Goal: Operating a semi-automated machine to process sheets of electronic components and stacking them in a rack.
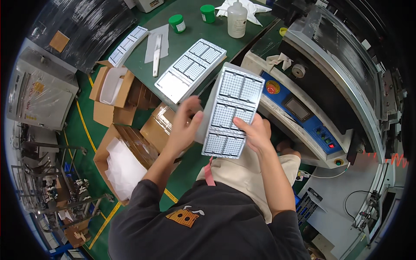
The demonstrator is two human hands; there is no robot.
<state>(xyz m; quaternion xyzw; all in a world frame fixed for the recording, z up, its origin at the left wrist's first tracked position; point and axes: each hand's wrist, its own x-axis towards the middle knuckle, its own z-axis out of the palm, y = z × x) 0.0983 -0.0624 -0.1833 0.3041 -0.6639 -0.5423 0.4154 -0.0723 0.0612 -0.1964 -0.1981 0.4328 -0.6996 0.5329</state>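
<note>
My right hand (255,132) grips a thick stack of white circuit board panels (240,84) by its right side, thumb lying on top. Rows of tiny squares in dark-lined blocks cover the top panel, and the stack is tilted over my lap. Just left of it, my left hand (187,123) is held up with its fingers apart and nothing in it; some fingertips are hard to make out. Beyond, on the green table (143,84), lies a second stack of similar panels (190,69). A narrower stack of white panels (128,45) sits at the table's far left edge.
A spatula (157,58) rests on paper near two green-lidded jars (177,24) and a clear bottle (236,21). Right of me stands a machine with a blue control panel (299,110) and red stop button. Open cardboard boxes (125,160) with white liners occupy the left floor.
</note>
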